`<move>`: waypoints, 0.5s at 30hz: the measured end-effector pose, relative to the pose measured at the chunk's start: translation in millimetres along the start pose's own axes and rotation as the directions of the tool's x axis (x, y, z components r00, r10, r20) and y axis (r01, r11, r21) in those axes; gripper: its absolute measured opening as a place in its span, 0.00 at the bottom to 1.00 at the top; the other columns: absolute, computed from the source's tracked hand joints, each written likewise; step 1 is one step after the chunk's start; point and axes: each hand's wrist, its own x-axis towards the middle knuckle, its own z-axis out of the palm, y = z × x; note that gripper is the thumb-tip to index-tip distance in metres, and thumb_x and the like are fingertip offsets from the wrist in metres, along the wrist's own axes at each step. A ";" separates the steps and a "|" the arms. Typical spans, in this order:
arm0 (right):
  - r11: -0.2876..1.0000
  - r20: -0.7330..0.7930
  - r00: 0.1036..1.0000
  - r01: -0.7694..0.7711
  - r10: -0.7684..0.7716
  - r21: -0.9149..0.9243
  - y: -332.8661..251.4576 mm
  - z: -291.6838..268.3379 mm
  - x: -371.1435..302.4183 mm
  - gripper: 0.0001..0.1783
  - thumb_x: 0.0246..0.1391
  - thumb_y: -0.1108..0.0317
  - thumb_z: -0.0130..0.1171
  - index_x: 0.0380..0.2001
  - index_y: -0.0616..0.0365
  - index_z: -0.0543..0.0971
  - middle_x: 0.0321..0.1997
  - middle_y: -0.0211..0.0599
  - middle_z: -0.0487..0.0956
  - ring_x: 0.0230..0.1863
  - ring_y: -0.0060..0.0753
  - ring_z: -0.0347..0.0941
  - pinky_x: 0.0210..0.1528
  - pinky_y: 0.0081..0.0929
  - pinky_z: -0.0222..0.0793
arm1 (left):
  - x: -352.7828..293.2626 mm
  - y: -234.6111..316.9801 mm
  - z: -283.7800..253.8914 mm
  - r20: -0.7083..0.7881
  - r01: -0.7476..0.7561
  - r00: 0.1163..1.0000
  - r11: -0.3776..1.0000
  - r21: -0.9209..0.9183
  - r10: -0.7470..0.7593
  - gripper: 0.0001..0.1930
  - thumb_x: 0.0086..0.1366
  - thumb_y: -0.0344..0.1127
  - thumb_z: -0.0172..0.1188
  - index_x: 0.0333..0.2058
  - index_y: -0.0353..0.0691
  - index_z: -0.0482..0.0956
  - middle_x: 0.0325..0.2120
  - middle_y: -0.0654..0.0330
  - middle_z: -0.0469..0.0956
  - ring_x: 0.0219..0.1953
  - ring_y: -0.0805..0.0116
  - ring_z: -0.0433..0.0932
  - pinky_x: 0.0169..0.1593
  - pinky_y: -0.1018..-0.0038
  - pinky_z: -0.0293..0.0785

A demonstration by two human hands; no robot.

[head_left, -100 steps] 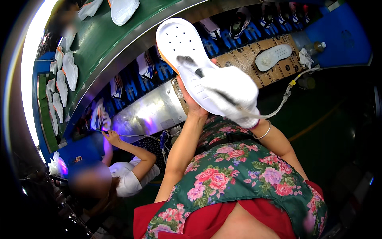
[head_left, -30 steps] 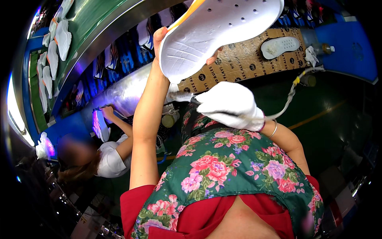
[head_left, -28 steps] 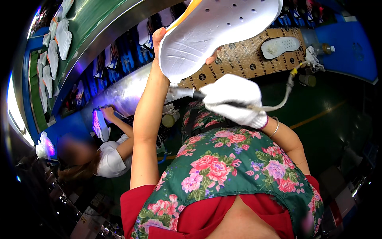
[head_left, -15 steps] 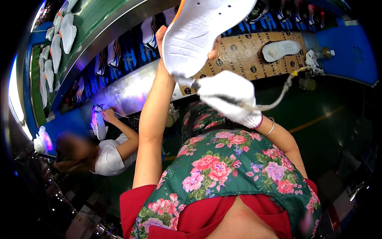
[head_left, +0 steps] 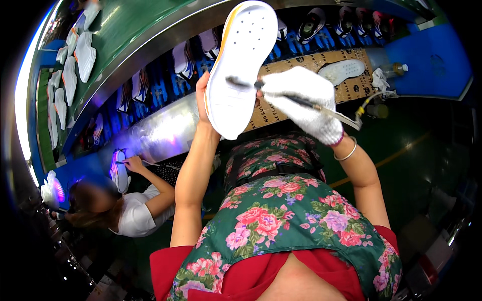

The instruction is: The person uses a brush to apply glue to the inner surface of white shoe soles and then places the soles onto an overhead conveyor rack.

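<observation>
My bare left hand (head_left: 203, 98) grips a white shoe sole (head_left: 243, 47) by its left edge, holding it up above the bench. The sole has an orange stripe along its side and small holes in its far half; its inner face is turned toward me. In a white knit glove, my right hand (head_left: 301, 103) is closed round a slim dark-handled brush (head_left: 293, 98). A thin hose runs from the back of the handle. The brush's blurred tip lies over the middle of the sole, apparently touching it. Some left-hand fingers are hidden behind the sole.
Brown printed cardboard (head_left: 263, 113) covers the bench, with another white sole (head_left: 342, 71) on it. A crumpled white cloth (head_left: 380, 79) and a clear bottle (head_left: 396, 68) sit at right. Shoes on blue racks (head_left: 183, 60) line the back. At left, a co-worker (head_left: 138, 210) handles a shoe (head_left: 119, 170).
The sole has moved toward me and now shows nearly whole. The brush has shifted from its near edge to its middle, and my gloved hand has moved up and right.
</observation>
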 end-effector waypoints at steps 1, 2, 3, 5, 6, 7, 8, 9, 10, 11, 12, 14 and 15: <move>0.994 -0.041 0.998 0.051 -0.055 -0.092 0.8 -6.3 10.7 0.09 0.47 0.74 0.69 0.34 0.60 0.86 0.38 0.40 0.86 0.38 0.33 0.82 0.40 0.26 0.78 | -5.4 -1.8 -9.1 0.016 -0.008 1.000 0.998 0.056 0.007 0.40 0.65 0.61 0.39 0.67 0.37 0.59 0.54 0.37 0.72 0.45 0.37 0.79 0.47 0.50 0.81; 0.978 -0.081 0.991 0.092 -0.108 -0.186 4.7 -12.1 19.1 0.09 0.48 0.74 0.69 0.35 0.61 0.85 0.38 0.40 0.85 0.38 0.33 0.83 0.40 0.25 0.78 | -6.2 -9.8 -3.7 -0.084 0.012 0.996 0.998 0.066 -0.007 0.44 0.59 0.68 0.47 0.66 0.40 0.61 0.52 0.42 0.71 0.43 0.42 0.77 0.43 0.50 0.74; 0.961 -0.132 0.970 0.174 -0.205 -0.216 21.6 -16.7 25.4 0.10 0.49 0.75 0.68 0.37 0.63 0.85 0.38 0.41 0.85 0.37 0.33 0.83 0.40 0.24 0.79 | -9.5 -15.0 -4.2 -0.071 0.061 0.996 0.994 0.088 -0.055 0.45 0.59 0.68 0.47 0.66 0.40 0.61 0.51 0.42 0.71 0.42 0.43 0.76 0.42 0.52 0.73; 0.959 -0.162 0.973 0.118 -0.163 -0.257 26.8 -21.9 32.3 0.10 0.49 0.77 0.68 0.37 0.64 0.85 0.39 0.41 0.85 0.37 0.36 0.83 0.40 0.25 0.80 | -12.5 -20.3 -3.9 -0.032 0.134 0.991 0.988 0.074 -0.132 0.46 0.57 0.70 0.47 0.65 0.40 0.62 0.51 0.43 0.71 0.41 0.43 0.74 0.42 0.53 0.72; 0.962 -0.165 0.973 0.122 -0.164 -0.243 29.2 -21.3 33.2 0.11 0.48 0.78 0.68 0.38 0.63 0.85 0.39 0.41 0.85 0.37 0.37 0.83 0.40 0.26 0.79 | -12.2 -19.0 -4.8 -0.037 0.128 0.991 0.989 0.072 -0.126 0.47 0.57 0.70 0.47 0.65 0.40 0.62 0.51 0.42 0.70 0.41 0.43 0.74 0.42 0.53 0.73; 0.921 -0.089 0.967 0.194 -0.237 -0.338 26.6 -17.0 29.8 0.15 0.48 0.78 0.66 0.42 0.60 0.84 0.41 0.43 0.84 0.41 0.40 0.82 0.43 0.31 0.79 | -12.8 -16.1 -6.9 -0.042 0.115 0.993 0.991 0.071 -0.113 0.47 0.57 0.70 0.47 0.66 0.40 0.62 0.51 0.42 0.70 0.41 0.42 0.73 0.42 0.53 0.73; 0.864 -0.007 0.953 0.270 -0.302 -0.424 20.5 -10.8 20.3 0.18 0.48 0.78 0.64 0.46 0.57 0.83 0.44 0.45 0.83 0.44 0.44 0.82 0.45 0.36 0.78 | -13.0 -13.5 -8.6 -0.047 0.101 0.994 0.992 0.069 -0.098 0.47 0.57 0.70 0.47 0.66 0.40 0.62 0.51 0.42 0.70 0.41 0.42 0.73 0.42 0.53 0.73; 0.854 0.111 0.964 0.267 -0.244 -0.447 14.4 -6.0 5.6 0.22 0.47 0.77 0.64 0.48 0.56 0.82 0.47 0.43 0.83 0.50 0.47 0.79 0.49 0.39 0.77 | -12.9 -12.6 -8.7 0.093 0.066 0.994 0.995 -0.079 -0.058 0.40 0.65 0.60 0.41 0.67 0.36 0.59 0.55 0.36 0.71 0.45 0.35 0.79 0.45 0.49 0.81; 0.901 0.051 0.957 0.287 -0.286 -0.325 6.8 7.0 1.5 0.21 0.45 0.76 0.66 0.47 0.54 0.82 0.47 0.41 0.83 0.48 0.46 0.80 0.48 0.39 0.76 | -9.8 -10.7 -2.1 0.018 0.041 0.999 0.996 -0.074 -0.040 0.40 0.64 0.60 0.41 0.67 0.36 0.59 0.55 0.36 0.71 0.45 0.36 0.79 0.46 0.49 0.80; 0.939 0.060 0.973 0.233 -0.225 -0.252 -6.2 19.3 -9.9 0.19 0.44 0.75 0.69 0.43 0.52 0.84 0.41 0.42 0.84 0.41 0.42 0.81 0.42 0.33 0.76 | -10.2 -7.2 4.6 -0.067 0.006 0.998 0.997 -0.072 -0.011 0.40 0.64 0.61 0.42 0.67 0.36 0.59 0.55 0.36 0.71 0.46 0.36 0.78 0.47 0.48 0.79; 0.961 0.043 0.963 0.269 -0.267 -0.068 -8.9 31.4 -18.9 0.16 0.44 0.76 0.69 0.40 0.50 0.85 0.39 0.40 0.85 0.39 0.41 0.81 0.41 0.31 0.76 | -10.4 -3.3 9.2 -0.150 -0.027 0.989 0.998 -0.064 0.017 0.41 0.64 0.61 0.42 0.67 0.36 0.59 0.55 0.36 0.71 0.46 0.37 0.78 0.48 0.48 0.78; 0.987 0.146 0.985 0.072 -0.093 0.145 -25.5 35.7 -19.9 0.12 0.45 0.77 0.68 0.36 0.52 0.85 0.37 0.40 0.85 0.36 0.39 0.81 0.40 0.30 0.75 | -14.5 4.3 -6.2 0.099 0.036 0.995 0.991 -0.128 -0.024 0.44 0.62 0.66 0.42 0.67 0.35 0.59 0.53 0.36 0.70 0.46 0.39 0.77 0.49 0.49 0.77; 0.987 0.095 0.995 0.003 -0.018 0.164 -22.4 36.1 -18.7 0.11 0.45 0.77 0.68 0.35 0.53 0.85 0.37 0.40 0.85 0.36 0.38 0.81 0.39 0.30 0.75 | -13.3 8.3 -11.6 0.098 0.012 0.995 0.996 -0.087 -0.004 0.44 0.62 0.65 0.41 0.66 0.35 0.59 0.54 0.36 0.70 0.46 0.39 0.78 0.49 0.49 0.77</move>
